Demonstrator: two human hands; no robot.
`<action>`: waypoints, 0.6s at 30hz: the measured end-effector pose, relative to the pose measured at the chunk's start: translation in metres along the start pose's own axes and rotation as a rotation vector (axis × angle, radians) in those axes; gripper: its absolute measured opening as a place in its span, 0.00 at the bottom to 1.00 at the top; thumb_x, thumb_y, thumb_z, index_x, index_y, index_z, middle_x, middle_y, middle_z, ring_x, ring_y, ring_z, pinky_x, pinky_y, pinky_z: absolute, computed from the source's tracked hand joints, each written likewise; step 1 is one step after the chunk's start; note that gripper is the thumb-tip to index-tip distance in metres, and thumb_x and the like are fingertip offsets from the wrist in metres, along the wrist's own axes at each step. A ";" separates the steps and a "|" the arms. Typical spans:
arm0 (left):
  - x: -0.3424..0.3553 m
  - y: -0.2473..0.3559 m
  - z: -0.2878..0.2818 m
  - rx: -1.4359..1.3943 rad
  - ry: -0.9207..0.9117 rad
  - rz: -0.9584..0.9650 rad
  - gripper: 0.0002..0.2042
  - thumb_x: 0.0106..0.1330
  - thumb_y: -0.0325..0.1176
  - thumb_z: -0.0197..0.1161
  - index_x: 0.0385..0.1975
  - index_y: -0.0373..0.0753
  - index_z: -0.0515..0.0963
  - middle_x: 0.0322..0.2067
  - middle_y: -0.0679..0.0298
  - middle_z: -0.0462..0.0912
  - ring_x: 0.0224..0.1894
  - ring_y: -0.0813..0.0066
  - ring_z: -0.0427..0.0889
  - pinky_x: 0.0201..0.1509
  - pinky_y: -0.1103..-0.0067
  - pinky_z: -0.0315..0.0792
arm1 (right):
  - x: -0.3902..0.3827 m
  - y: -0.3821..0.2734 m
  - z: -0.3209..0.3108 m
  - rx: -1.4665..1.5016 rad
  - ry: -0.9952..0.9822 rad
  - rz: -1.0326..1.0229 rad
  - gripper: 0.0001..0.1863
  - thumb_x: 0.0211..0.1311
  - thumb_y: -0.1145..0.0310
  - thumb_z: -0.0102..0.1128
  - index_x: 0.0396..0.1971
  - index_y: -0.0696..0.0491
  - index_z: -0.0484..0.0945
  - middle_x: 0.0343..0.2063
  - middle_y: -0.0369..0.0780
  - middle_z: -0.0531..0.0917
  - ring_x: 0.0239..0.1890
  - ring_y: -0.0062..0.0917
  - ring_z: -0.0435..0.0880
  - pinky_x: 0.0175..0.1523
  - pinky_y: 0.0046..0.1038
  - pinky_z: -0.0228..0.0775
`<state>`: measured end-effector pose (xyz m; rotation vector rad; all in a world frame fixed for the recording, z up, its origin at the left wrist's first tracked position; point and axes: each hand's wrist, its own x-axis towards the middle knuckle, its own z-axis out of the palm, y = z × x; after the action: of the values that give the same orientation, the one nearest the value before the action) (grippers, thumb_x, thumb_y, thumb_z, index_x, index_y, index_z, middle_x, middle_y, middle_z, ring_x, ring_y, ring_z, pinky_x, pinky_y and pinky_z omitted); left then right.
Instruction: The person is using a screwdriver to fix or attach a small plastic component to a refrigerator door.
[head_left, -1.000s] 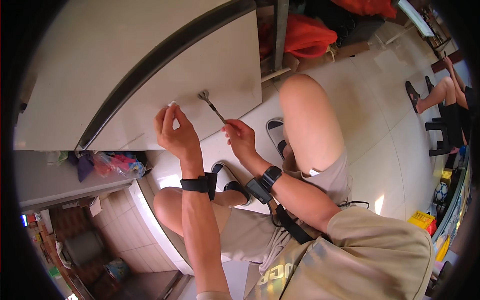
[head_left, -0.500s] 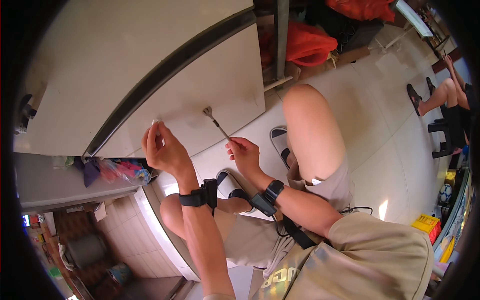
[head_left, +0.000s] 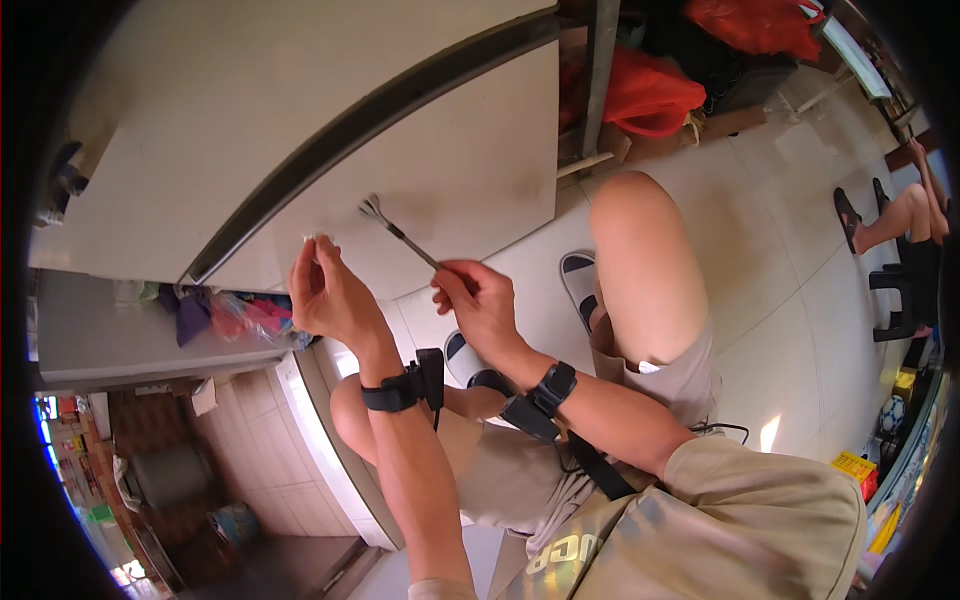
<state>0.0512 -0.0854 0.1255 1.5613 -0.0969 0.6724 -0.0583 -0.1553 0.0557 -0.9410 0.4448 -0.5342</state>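
Note:
My left hand point(head_left: 335, 302) is raised before a large white panel point(head_left: 470, 130), its thumb and fingertips pinched together on a tiny whitish piece point(head_left: 309, 239), too small to name. To its right, my right hand point(head_left: 480, 305) grips a slender tool point(head_left: 412, 245) by the end of its thin handle. The tool's flared, pale, fork-like head points up and left, close in front of the panel; whether it touches cannot be made out. A curved black strip point(head_left: 370, 130) runs across the panel above both hands. Each wrist wears a black strapped device.
My bare knee point(head_left: 650, 260) rises right of my hands. Red plastic bags point(head_left: 655, 95) sit by a metal post point(head_left: 602, 80) at the top. Under the panel, bagged items point(head_left: 235, 315) fill a low gap. At far right, a seated person's leg point(head_left: 895, 215) shows near a black stool point(head_left: 895, 300).
My right hand has moved slightly up and left, bringing the tool's head nearer my left fingertips. My left hand keeps its pinch. The whole view has shifted a little.

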 end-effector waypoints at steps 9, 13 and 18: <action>-0.002 -0.001 0.005 0.036 -0.019 -0.034 0.06 0.64 0.25 0.69 0.36 0.29 0.83 0.30 0.62 0.85 0.31 0.79 0.82 0.37 0.84 0.78 | -0.005 0.026 -0.024 -0.128 0.192 0.146 0.07 0.70 0.74 0.58 0.40 0.62 0.81 0.28 0.37 0.83 0.24 0.16 0.79 0.27 0.19 0.74; -0.004 0.006 0.006 0.003 -0.051 0.017 0.06 0.64 0.25 0.69 0.37 0.29 0.83 0.31 0.64 0.85 0.31 0.78 0.83 0.37 0.84 0.77 | 0.006 -0.026 0.007 -0.033 0.048 -0.039 0.07 0.69 0.74 0.59 0.41 0.61 0.81 0.28 0.38 0.83 0.24 0.16 0.79 0.27 0.19 0.73; 0.002 -0.005 0.006 0.038 -0.030 0.014 0.05 0.64 0.25 0.69 0.35 0.29 0.84 0.31 0.63 0.85 0.31 0.78 0.83 0.36 0.84 0.77 | 0.006 0.011 -0.028 -0.034 0.140 -0.013 0.07 0.69 0.74 0.59 0.42 0.61 0.81 0.27 0.38 0.83 0.24 0.15 0.78 0.25 0.19 0.72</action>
<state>0.0566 -0.0894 0.1225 1.6083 -0.1177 0.6654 -0.0672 -0.1717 0.0310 -0.9425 0.5758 -0.6080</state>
